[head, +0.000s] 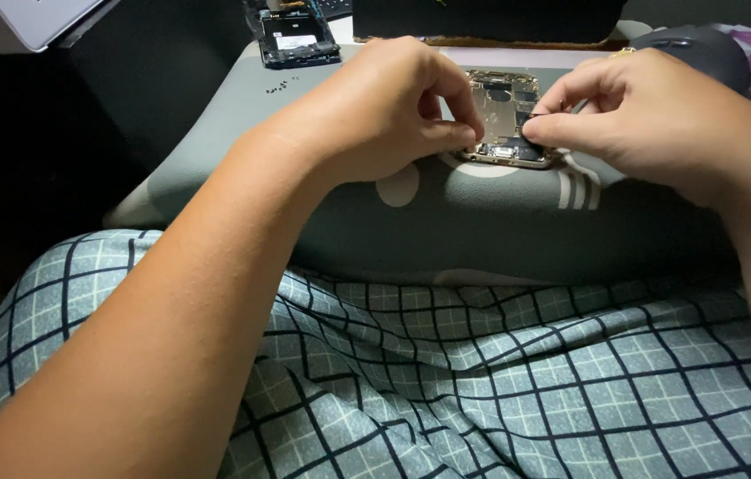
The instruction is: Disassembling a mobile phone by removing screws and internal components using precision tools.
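Dark all around me, only the grey cushion [446, 222] on my lap catches the light, and I'm using it as my surface because it is soft and keeps the opened phone [504, 120] from sliding or getting scratched. That phone lies flat near the cushion's far edge, back cover off, its insides facing up at me: a gold-toned metal frame, dark shielded blocks, a pale connector strip along the near end. My left hand [384, 111] curls over its left side, thumb and forefinger pinched narrow against the lower left corner of the frame, bracing it, I'd say, so it holds steady. My right hand [633, 111] comes in from the other side, fingers pinched tight on a small dark part [535, 133] at the lower right of the board; whether that piece is loose or seated I cannot tell, my fingertips cover most of it. Both wrists rest low on the cushion, which seems to steady such fine work. Further back to the left sits a second phone body [294, 37], also open and dark, well apart from the one I'm handling, and between them a scatter of tiny screws [280, 86] lies on the grey fabric, parked within reach. My checked shorts [482, 381] fill the foreground below the cushion.
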